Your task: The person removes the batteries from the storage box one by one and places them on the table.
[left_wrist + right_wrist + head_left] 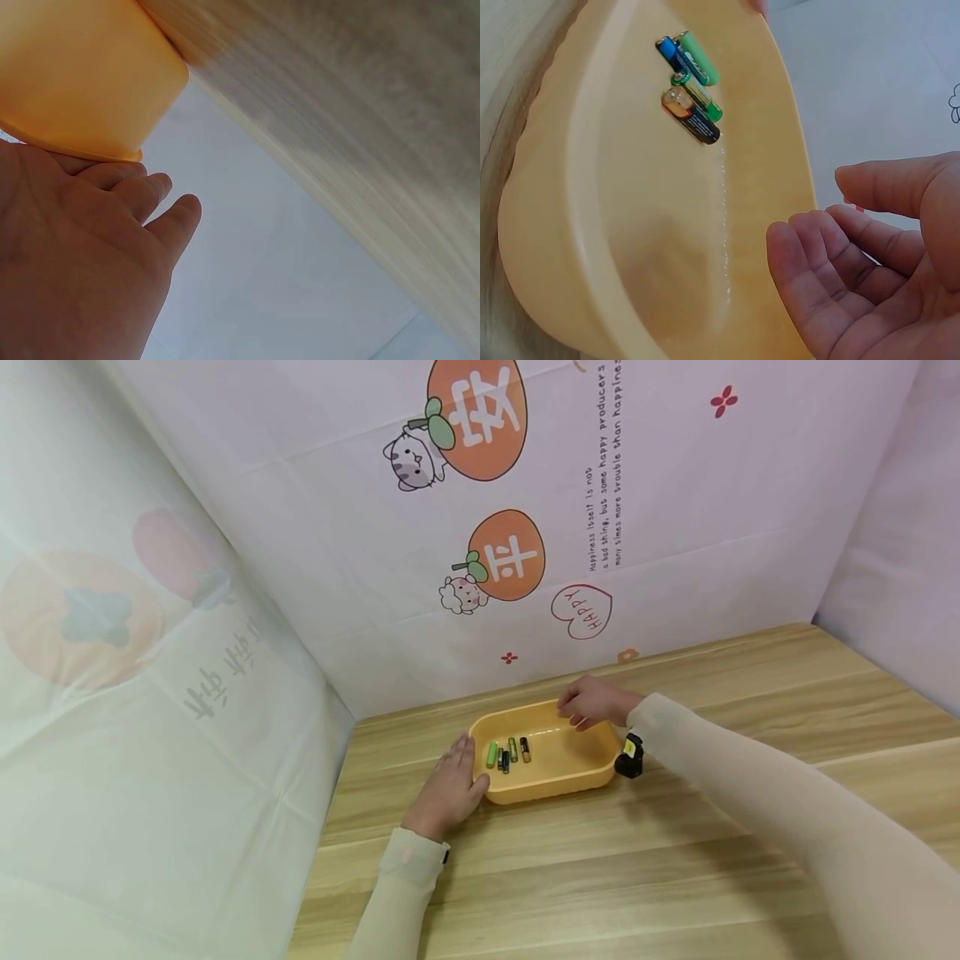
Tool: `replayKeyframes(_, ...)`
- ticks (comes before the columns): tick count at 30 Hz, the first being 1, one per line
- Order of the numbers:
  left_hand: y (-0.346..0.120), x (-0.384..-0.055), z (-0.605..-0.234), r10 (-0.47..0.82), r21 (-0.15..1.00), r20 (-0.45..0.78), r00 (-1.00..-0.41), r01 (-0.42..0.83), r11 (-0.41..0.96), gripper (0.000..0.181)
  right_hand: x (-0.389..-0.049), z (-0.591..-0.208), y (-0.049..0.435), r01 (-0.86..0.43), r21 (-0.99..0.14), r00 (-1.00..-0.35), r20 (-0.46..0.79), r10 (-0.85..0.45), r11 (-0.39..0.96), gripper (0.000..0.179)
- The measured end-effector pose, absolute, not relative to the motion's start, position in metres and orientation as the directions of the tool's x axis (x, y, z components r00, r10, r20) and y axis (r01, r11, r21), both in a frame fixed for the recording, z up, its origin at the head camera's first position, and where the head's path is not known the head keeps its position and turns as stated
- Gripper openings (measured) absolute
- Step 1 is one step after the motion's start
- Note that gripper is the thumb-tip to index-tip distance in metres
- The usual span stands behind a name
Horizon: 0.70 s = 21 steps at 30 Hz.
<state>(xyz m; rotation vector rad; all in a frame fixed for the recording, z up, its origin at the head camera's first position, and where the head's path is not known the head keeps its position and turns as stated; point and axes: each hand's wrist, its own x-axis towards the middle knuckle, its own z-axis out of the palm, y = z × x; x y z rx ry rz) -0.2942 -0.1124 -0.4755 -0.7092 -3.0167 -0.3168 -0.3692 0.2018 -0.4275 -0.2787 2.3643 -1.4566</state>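
A shallow yellow plastic tray (551,789) lies on the wooden table, with several batteries at its left end. Among them are a light green battery (492,755), a black and copper battery (694,118), a green and gold battery (699,97) and a blue-ended battery (676,56). My left hand (448,787) rests against the tray's left rim, its fingers extended along the outside. Over the back right part of the tray hovers my right hand (597,702). Its fingers are loosely bent, the thumb stands apart, and nothing shows between them in the right wrist view.
The wooden table (570,877) ends at a printed white cloth (390,668) behind the tray. More white cloth (247,777) hangs along the left side, and another cloth wall (900,568) closes the right. A black wrist device (630,756) sits by the right sleeve's cuff.
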Motion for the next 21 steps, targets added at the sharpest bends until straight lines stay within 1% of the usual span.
replayKeyframes(7,-0.113,-0.294,-0.476,0.440,0.196,0.071,-0.895,0.445,0.874,0.068,-0.366,-0.433,0.191,0.013,-0.896,-0.912,-0.192,-0.362,0.444,0.029)
replayKeyframes(16,-0.113,-0.295,-0.477,0.438,0.195,0.066,-0.896,0.442,0.875,0.068,-0.366,-0.440,0.182,-0.002,-0.872,-0.915,-0.196,-0.352,0.490,0.029)
replayKeyframes(21,-0.114,-0.296,-0.477,0.437,0.199,0.062,-0.897,0.441,0.875,0.068,-0.369,-0.445,0.177,0.009,-0.865,-0.918,-0.207,-0.339,0.502,0.022)
